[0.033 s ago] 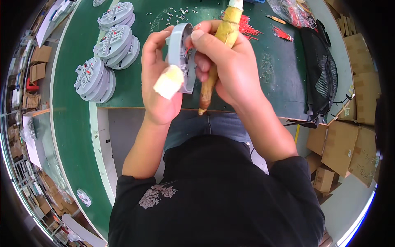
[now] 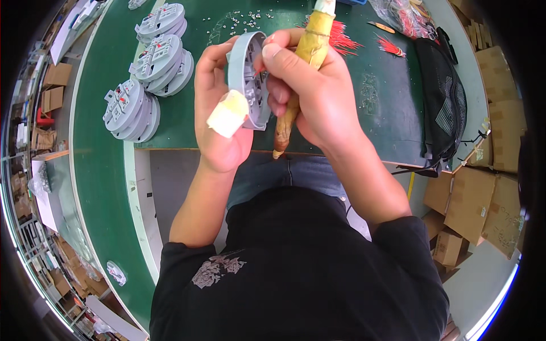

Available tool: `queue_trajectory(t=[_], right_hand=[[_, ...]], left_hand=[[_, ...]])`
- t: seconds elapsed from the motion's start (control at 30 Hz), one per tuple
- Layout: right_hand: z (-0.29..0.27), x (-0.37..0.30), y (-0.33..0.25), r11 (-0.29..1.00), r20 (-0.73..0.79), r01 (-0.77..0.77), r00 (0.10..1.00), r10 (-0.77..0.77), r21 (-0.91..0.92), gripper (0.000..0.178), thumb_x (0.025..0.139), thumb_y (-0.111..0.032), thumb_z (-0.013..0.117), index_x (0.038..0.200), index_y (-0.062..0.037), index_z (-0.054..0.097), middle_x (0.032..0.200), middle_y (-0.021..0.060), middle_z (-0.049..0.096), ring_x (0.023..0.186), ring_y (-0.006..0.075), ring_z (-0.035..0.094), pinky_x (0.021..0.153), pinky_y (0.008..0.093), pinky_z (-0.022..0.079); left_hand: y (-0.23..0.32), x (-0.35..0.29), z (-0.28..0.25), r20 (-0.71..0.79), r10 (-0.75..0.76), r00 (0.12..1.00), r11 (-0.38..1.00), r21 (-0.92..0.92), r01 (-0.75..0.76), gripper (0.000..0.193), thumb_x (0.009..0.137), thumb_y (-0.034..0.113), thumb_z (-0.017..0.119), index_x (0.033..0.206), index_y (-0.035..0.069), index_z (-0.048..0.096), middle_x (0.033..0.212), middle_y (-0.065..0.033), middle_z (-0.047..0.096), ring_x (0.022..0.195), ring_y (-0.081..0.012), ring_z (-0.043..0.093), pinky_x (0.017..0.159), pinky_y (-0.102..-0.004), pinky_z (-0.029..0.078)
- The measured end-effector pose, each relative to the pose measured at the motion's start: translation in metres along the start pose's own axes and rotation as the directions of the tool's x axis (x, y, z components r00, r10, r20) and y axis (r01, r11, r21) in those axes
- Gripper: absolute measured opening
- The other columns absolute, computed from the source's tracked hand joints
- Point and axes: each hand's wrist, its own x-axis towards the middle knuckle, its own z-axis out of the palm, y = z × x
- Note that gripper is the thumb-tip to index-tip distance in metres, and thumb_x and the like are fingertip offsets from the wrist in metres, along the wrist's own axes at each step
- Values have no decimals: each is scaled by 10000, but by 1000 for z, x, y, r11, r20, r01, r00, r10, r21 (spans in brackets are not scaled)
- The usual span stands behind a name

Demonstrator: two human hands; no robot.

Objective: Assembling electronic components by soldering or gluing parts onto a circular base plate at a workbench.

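My left hand [image 2: 214, 131] holds a round grey plastic housing [image 2: 242, 62] on edge, its inside facing right. Pale yellow tape [image 2: 228, 113] wraps a digit of that hand. In my right hand [image 2: 327, 102] a long stick-like tool [image 2: 314, 42] wrapped in yellow tape lies slantwise, with a white upper part and a brown, narrowing lower end. My right thumb and forefinger pinch together at the housing's open side, where a bit of red wire [image 2: 259, 71] shows. What the fingertips grip there is partly hidden.
Stacked grey round housings [image 2: 162, 57] stand at left on the green table [image 2: 392, 113]. Small clear pieces [image 2: 244, 23] lie scattered at the back. Red wires [image 2: 341, 37], an orange-handled knife [image 2: 382, 26] and a black bag [image 2: 443, 102] lie right. Cardboard boxes [image 2: 469, 196] stand beyond.
The housing has turned slightly, so more of its inside shows. The taped digit and the tool's lower end have shifted a little to the left.
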Motion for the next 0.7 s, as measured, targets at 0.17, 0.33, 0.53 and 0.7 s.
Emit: queue_trajectory(t=[0.17, 0.33, 0.53, 0.7], right_hand=[[-3, -10, -18, 996, 79, 0, 997, 7, -92, 98, 933, -69, 682, 1014, -18, 663, 788, 35, 651, 608, 63, 551, 498, 232, 442], [0, -18, -18, 868, 83, 139, 990, -114, -476, 112, 916, -75, 711, 1013, -23, 688, 828, 33, 680, 666, 69, 582, 583, 230, 480], [3, -15, -16, 625, 139, 261, 961, -238, -736, 143, 889, -77, 731, 1017, -19, 707, 824, 26, 693, 692, 74, 607, 647, 240, 505], [6, -6, -18, 431, 241, 354, 924, -296, -830, 154, 865, -49, 728, 1015, -21, 709, 791, 45, 687, 693, 76, 610, 648, 255, 511]], left_hand=[[9, -1, 14, -57, -36, 998, 997, -65, 32, 772, 878, 415, 589, 1477, 24, 300, 1374, -188, 498, 1225, -293, 549, 995, -433, 488], [13, 0, 12, -127, -27, 992, 999, -28, 23, 763, 890, 398, 550, 1500, 31, 277, 1405, -186, 482, 1295, -301, 511, 1075, -447, 432], [9, 2, 9, -137, -25, 990, 961, -276, -14, 651, 887, 249, 612, 1422, -2, 338, 1326, -129, 486, 1229, -213, 533, 1053, -349, 428], [10, 7, 3, -128, -12, 992, 968, -250, -20, 665, 880, 238, 616, 1430, -5, 333, 1342, -126, 458, 1212, -202, 536, 1049, -341, 428]])
